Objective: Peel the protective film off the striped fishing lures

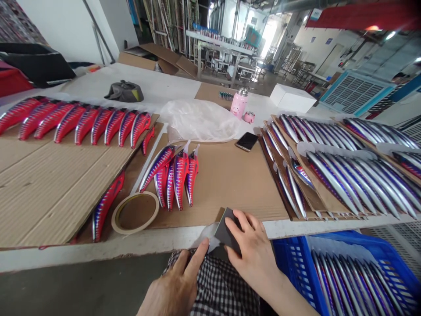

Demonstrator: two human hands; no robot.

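My right hand (251, 248) rests at the table's near edge with its fingers wrapped over a dark grey block (224, 230). My left hand (179, 281) lies on my checked lap, its forefinger stretched out and touching a scrap of clear film (205, 232) beside the block. Just beyond, a small cluster of red and purple striped fishing lures (174, 173) lies on a cardboard sheet (237, 180). A roll of tape (135, 212) sits to their left.
A long row of red lures (75, 120) lines cardboard at the left. Silver and purple lures (345, 171) fill cardboard trays at the right, and more fill a blue crate (296, 267). A phone (247, 141), a pink bottle (239, 103) and a plastic bag (200, 118) lie further back.
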